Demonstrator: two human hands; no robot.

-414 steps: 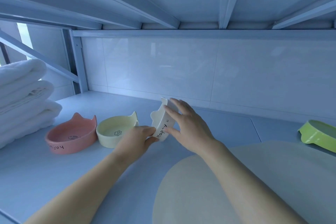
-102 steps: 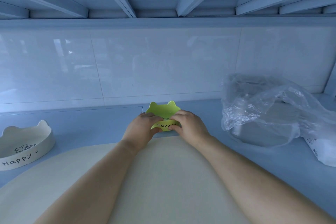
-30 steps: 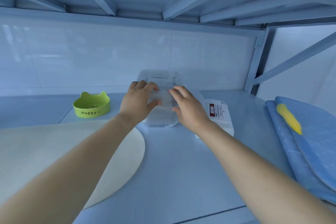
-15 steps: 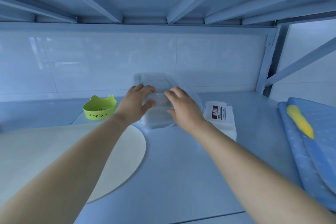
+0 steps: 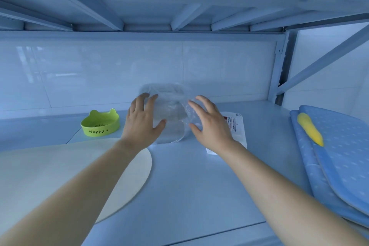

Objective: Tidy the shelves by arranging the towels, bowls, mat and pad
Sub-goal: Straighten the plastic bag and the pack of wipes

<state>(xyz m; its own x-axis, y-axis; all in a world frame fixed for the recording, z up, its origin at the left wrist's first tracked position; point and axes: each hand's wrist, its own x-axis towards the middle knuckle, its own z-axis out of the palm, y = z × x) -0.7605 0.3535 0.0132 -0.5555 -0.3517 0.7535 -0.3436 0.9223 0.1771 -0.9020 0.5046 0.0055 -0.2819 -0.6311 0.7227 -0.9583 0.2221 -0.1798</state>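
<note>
— What fills most of the view?

— A pale blue shelf (image 5: 189, 185) against a tiled wall. At eight o'clock on it lies a cream mat (image 5: 60, 170) with a rounded edge, flat on the shelf. At four o'clock is a folded blue pad (image 5: 339, 156) with white dots, and a yellow object (image 5: 309, 128) rests on top of it; I cannot tell what that is.

— And in the middle?

— A crumpled clear plastic bag (image 5: 169, 106) stands near the back wall, just past the mat's edge. Its contents are too blurred to name.

— The hands?

— Both reach in from six o'clock. The left hand (image 5: 140, 124) is at the bag's nine o'clock side, the right hand (image 5: 210, 126) at its three o'clock side. The fingers (image 5: 152, 103) of both are straight and spread, gripping nothing. They overlap the plastic, but I cannot tell if they press it.

— Smaller things?

— A white packet (image 5: 235, 128) with a red label lies flat at the bag's three o'clock, partly under the right hand. A green bowl (image 5: 100, 124) with two ears, marked "Happy", sits at the bag's nine o'clock, just beyond the mat.
</note>
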